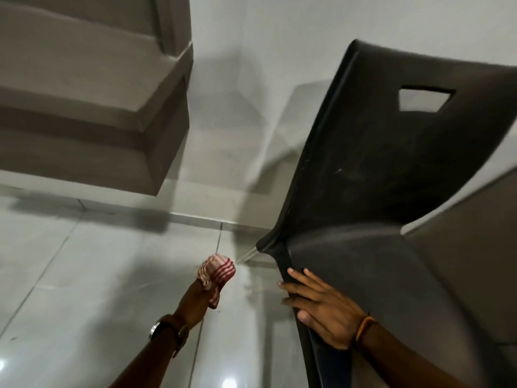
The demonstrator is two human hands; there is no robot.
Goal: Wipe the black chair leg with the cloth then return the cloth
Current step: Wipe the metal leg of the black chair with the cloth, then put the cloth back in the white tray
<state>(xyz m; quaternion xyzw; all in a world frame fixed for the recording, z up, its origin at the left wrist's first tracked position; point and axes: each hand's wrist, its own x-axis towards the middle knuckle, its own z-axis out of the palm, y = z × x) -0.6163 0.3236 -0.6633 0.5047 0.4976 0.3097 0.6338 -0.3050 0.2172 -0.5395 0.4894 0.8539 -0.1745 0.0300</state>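
Over pale tiles, left fingers clutch the cloth, right fingers lie straight on the chair

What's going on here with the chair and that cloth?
A person is busy with a black chair. The right hand rests on the seat's edge with fingers spread, seemingly steadying it. The left hand grips a bunched red-and-white cloth out over the tiled floor, apart from the chair. The cloth is not touching any part of the chair at this moment.
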